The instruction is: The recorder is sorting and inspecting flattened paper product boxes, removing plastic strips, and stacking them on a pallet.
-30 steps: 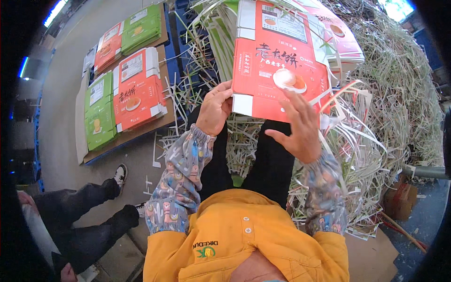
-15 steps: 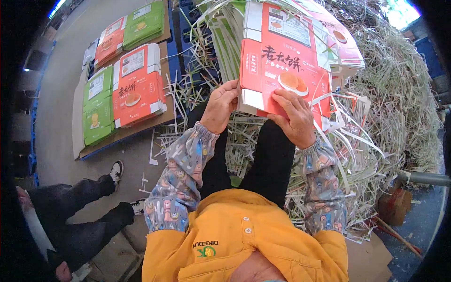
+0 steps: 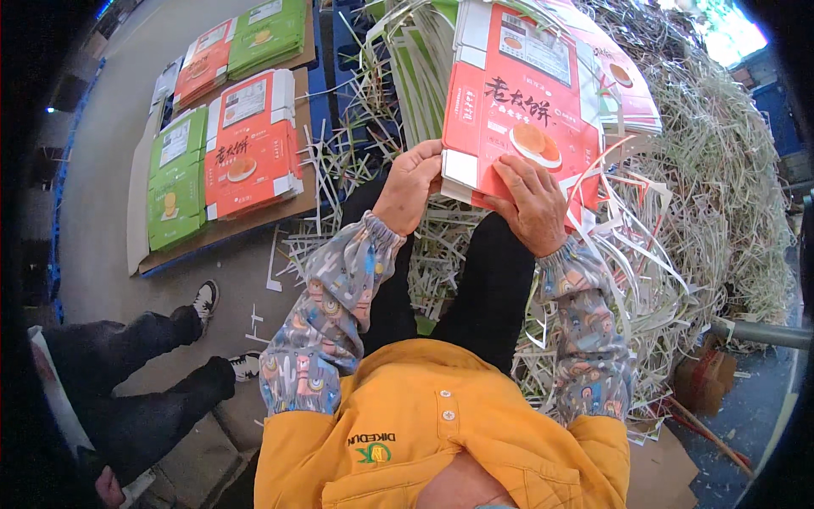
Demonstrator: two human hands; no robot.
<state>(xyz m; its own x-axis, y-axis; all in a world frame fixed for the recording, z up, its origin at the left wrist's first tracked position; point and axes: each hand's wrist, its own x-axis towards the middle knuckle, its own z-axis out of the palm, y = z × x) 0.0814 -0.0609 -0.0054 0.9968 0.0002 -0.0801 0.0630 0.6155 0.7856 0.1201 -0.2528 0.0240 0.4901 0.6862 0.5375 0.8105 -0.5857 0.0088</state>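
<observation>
A stack of flat red-and-white printed box blanks (image 3: 517, 106), with round cakes pictured on the top one, stands tilted in front of me. My left hand (image 3: 411, 188) is closed on its lower left edge, thumb in front, with the other fingers partly hidden. On the lower part of the printed face lie the bent fingers of my right hand (image 3: 532, 208), its thumb by the bottom edge. Loose paper trim strips (image 3: 606, 225) hang beside my right hand. Behind the blanks, a leaning bundle of green-and-white sheet edges (image 3: 417, 81) is partly covered by strips.
Stacks of red blanks (image 3: 250, 148) and green blanks (image 3: 176, 182) lie on cardboard over a blue pallet at left. A large heap of shredded paper (image 3: 721, 178) fills the right, near a grey pipe (image 3: 763, 332). Another person's legs (image 3: 161, 365) reach in from the lower left.
The red blanks have shifted slightly right and tilted a little, and my left hand has moved right along with them. My right hand stays on the face. The other person's legs moved slightly left.
</observation>
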